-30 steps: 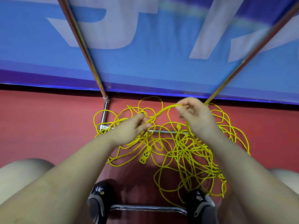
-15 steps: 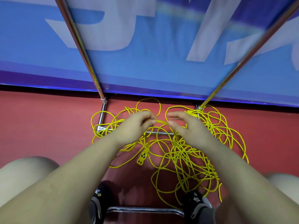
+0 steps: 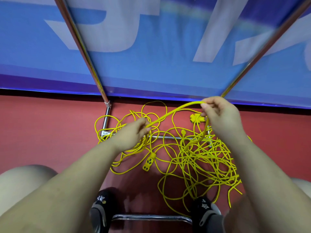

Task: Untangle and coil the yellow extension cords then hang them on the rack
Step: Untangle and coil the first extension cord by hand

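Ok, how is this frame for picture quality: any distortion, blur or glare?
Head view: wide-angle bending splays the chrome rack poles outward; the blue banner looks soft and smeared; highlights glint along the poles; the yellow cords and both hands, left and right, stay reasonably sharp.

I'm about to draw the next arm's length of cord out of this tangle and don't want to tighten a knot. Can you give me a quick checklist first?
1. Left hand has a grip on the cord: ok.
2. Right hand has a grip on the raised strand: ok.
3. Strand between the hands free of loops: ok.
4. Strand leaving the right hand runs clear of the pile: not ok, it drops into the tangle.
5. Pile clear of the rack's base bar: not ok, cords lie across it.
6. Cord clear of the right shoe: cannot tell.
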A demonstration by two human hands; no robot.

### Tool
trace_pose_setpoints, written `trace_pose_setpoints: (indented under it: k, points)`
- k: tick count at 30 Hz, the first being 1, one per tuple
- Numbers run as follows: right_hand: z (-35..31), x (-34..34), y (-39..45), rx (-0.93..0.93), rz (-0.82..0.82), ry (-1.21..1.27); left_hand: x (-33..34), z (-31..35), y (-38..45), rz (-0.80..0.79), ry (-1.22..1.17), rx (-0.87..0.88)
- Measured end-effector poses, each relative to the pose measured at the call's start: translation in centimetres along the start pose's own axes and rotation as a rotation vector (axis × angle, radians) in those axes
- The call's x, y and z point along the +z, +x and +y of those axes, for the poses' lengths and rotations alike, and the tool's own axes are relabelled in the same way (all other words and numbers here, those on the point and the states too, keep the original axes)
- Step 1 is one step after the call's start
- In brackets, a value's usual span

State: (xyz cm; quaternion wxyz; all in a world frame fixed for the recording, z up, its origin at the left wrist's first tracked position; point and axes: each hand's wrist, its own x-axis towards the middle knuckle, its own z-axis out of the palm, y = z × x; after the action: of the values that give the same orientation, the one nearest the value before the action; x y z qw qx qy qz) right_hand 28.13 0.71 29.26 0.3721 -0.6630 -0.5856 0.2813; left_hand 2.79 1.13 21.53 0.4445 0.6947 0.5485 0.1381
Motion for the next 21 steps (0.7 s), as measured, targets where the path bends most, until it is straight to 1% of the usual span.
trace_pose_setpoints:
  k: [1,3,5,6,8,10,11,14,18,20,21]
  points:
    - [0.5,-0.2,0.1,0.024,0.030,-0.054,-0.1,0.2,0.0,0.039,-0.001,-0.001]
    - [1.6,-0.5,0.3,0.082,0.034,-0.181,-0.3,0.8,0.2,0.130,-0.020,0.025]
    - [1.9,-0.6,0.2,0.082,-0.018,-0.258,-0.4,1.8,0.2,0.174,-0.095,0.080]
    - [1.8,-0.2,-0.1,0.028,-0.074,-0.256,-0.4,2.3,0.2,0.166,-0.128,0.111]
    - [1.0,1.1,-1.3,-0.082,-0.247,-0.189,-0.3,3.3,0.1,0.120,-0.142,0.174]
    - [0.2,2.7,-2.4,-0.102,-0.396,-0.108,0.1,3.8,0.2,0.082,-0.115,0.215]
    - [-0.1,3.4,-2.7,-0.090,-0.425,-0.060,0.2,3.9,0.2,0.073,-0.098,0.220]
    - [-0.5,4.0,-2.3,-0.023,-0.422,0.050,0.5,3.6,0.2,0.070,-0.056,0.208]
    - [-1.0,4.4,-2.4,0.083,-0.525,0.130,0.0,3.3,-0.2,0.068,-0.074,0.207]
    - [-1.1,4.5,-2.4,0.066,-0.519,0.086,-0.1,3.3,-0.4,0.043,-0.020,0.205]
    - [-1.1,4.3,-2.2,0.037,-0.474,0.064,-0.3,3.1,-0.5,0.022,0.060,0.190]
